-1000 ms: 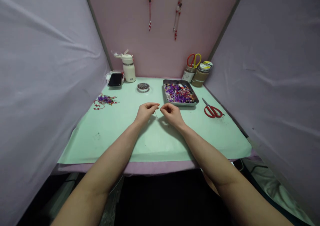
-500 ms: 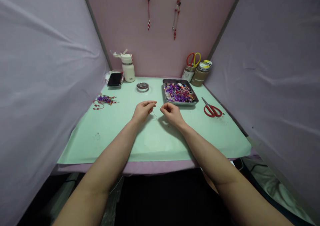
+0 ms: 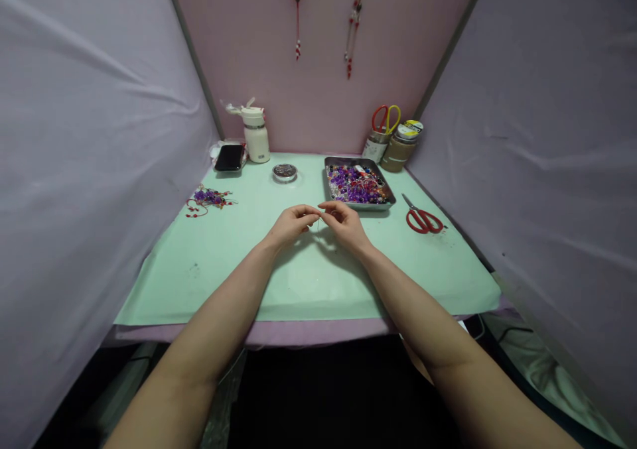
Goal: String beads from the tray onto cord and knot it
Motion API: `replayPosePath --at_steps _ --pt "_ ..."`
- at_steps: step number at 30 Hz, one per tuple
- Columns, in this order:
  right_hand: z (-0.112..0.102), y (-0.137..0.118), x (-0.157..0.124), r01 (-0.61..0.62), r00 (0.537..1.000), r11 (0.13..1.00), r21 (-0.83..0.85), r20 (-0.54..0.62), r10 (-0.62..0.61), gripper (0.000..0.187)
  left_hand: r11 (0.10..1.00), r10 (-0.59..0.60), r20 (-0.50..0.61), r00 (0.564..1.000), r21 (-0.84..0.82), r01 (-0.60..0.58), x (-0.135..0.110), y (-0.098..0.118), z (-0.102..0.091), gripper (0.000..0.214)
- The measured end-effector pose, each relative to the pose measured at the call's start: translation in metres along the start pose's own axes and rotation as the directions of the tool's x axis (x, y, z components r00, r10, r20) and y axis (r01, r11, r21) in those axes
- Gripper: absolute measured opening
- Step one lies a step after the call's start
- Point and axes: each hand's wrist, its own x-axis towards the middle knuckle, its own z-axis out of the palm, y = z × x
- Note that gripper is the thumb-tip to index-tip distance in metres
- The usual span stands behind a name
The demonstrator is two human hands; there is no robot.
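Above the middle of the green-covered table (image 3: 223, 270), my left hand (image 3: 293, 225) and my right hand (image 3: 344, 225) meet at the fingertips. Both are closed in a pinch on a thin cord (image 3: 318, 226), whose loose end hangs below the fingers. Most of the cord is hidden by the fingers, and whether a bead sits on it is too small to tell. Just beyond my right hand stands a metal tray (image 3: 365, 206) filled with purple, red and clear beads (image 3: 348, 182).
Red-handled scissors (image 3: 423, 221) lie at the right. A thread spool (image 3: 284, 173), a white bottle (image 3: 257, 138) and a phone (image 3: 229, 158) are at the back. Beaded strings (image 3: 212, 197) lie at the left. Jars (image 3: 398, 152) stand behind the tray. Fabric walls enclose both sides.
My hands have come together, closing the gap between their fingertips. The stretch of cord that showed between them is now mostly hidden.
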Motion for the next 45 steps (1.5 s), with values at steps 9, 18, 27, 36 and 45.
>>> replayPosePath --at_steps 9,18,27,36,45 --pt "0.002 0.004 -0.001 0.008 1.0 1.0 -0.03 -0.007 -0.008 0.017 0.999 0.032 -0.055 0.998 0.04 -0.03 0.001 -0.001 0.002 0.02" --pt "-0.002 0.004 0.001 -0.001 0.996 1.0 -0.016 -0.09 0.0 0.015 0.997 0.053 -0.163 0.985 0.06 -0.044 0.005 -0.004 -0.001 0.027" --pt "0.0 0.014 0.005 -0.062 0.991 0.988 0.141 -0.112 0.078 0.017 0.998 0.048 -0.179 0.983 -0.031 -0.054 0.006 -0.003 -0.001 0.029" --pt "-0.001 0.013 0.006 -0.041 0.993 0.976 0.213 -0.102 0.064 0.02 0.999 0.02 -0.185 0.983 -0.037 -0.027 0.009 -0.006 -0.005 0.025" --pt "-0.006 0.01 0.009 -0.218 0.957 0.926 0.309 -0.121 0.265 0.021 0.99 -0.116 -0.039 0.992 -0.088 0.112 0.0 0.003 -0.001 0.021"
